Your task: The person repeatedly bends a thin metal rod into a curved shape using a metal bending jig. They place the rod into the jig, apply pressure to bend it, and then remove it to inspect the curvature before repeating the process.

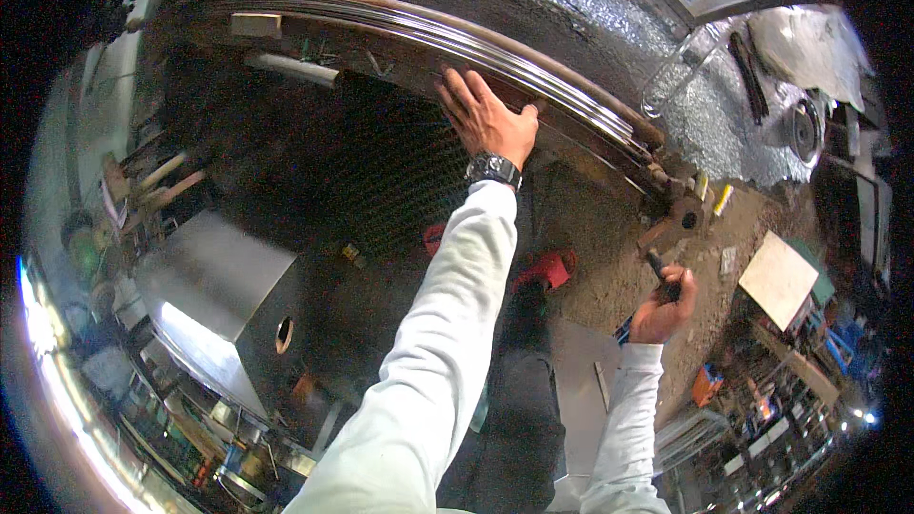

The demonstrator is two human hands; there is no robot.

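Steel flat bars (457, 33), bundled, lie on the workbench edge (609, 148) from ten to three o'clock. Left hand (487, 119) rests flat and unclenched on the bundle at twelve o'clock. Right hand (664, 305), at four o'clock, is clenched around a dark tool handle (663, 271) near the bench vise (678, 214). No cut or mark shows; work appears at an early stage.

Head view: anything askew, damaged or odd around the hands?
Nothing clearly damaged or spilled. The left hand lies flat on the long metal strips stacked along the bench edge; they look even. The right hand holds a dark tool handle near the strips' end. The bend in the strips is lens distortion. Scraps litter the floor.
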